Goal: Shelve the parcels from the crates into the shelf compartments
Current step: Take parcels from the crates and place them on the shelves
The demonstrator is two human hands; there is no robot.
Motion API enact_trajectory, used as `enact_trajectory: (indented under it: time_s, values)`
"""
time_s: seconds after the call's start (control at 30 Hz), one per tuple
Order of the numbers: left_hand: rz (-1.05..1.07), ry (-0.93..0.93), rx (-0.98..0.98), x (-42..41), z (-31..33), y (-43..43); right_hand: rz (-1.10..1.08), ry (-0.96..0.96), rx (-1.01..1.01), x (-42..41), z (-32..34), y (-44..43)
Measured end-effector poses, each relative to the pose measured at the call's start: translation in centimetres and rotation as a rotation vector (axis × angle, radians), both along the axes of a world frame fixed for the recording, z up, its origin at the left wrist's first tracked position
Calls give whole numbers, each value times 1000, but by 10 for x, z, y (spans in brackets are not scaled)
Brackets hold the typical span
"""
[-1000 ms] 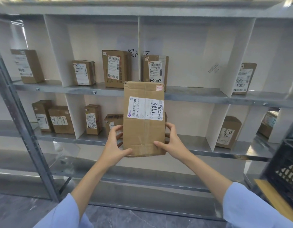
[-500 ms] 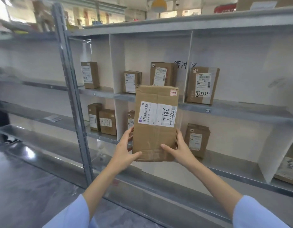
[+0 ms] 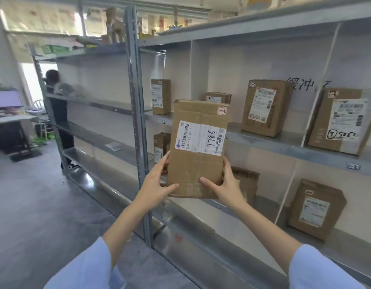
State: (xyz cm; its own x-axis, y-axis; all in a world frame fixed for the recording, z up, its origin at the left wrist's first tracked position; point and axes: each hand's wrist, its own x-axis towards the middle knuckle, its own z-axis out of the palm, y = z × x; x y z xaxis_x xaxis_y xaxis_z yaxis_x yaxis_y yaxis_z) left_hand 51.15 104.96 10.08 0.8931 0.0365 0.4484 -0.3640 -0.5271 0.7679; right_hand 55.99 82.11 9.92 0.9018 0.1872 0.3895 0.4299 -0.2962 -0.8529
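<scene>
Since the earlier frame the view has swung left, so the grey steel upright (image 3: 136, 122) and a neighbouring bay now stand left of the brown cardboard parcel (image 3: 193, 170), which stays raised in front of the grey metal shelf (image 3: 284, 146), not yet in any compartment. Left hand (image 3: 157, 182) and right hand (image 3: 227, 184) each clamp a lower edge, thumbs on the front face, probably to keep its white label (image 3: 200, 138) and small red corner tag (image 3: 222, 111) readable against the compartment tags. Fingers behind the parcel are hidden, as are parts of the brown boxes (image 3: 248, 180) behind it. Crates are out of view; black writing on the back wall (image 3: 305, 85) is cut by a divider; a dark-clothed person (image 3: 57, 105) far left is blurred
</scene>
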Motion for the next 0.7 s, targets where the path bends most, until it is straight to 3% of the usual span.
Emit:
enact_trajectory:
  time_s: [0.7]
  values:
    - [120, -140, 173, 231, 102, 188, 34, -143, 283, 238, 63, 216]
